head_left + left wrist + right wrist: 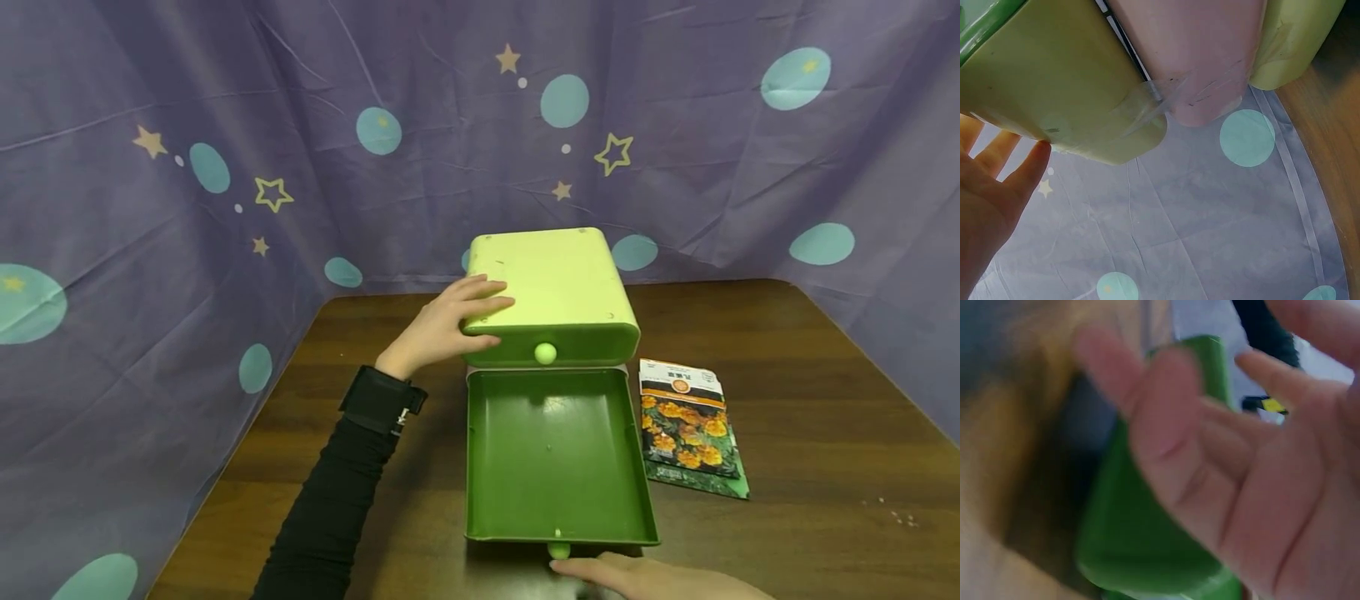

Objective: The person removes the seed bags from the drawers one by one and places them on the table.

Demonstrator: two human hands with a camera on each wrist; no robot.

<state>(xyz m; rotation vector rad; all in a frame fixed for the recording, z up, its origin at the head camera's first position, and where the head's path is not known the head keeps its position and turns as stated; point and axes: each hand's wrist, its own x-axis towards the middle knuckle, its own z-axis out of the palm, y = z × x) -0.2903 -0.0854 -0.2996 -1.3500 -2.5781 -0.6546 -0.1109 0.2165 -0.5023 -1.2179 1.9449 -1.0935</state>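
The left hand rested at the left side of the cabinet. Right of its fingers, on the cabinet's front, was the upper knob. Below them the extended drawer reached toward the right hand, whose fingertips lay just before the lower knob. Ahead and right of those fingertips, the packets overlapped on the table, beside the drawer. Beyond both hands' fingers, behind the cabinet, hung the curtain.
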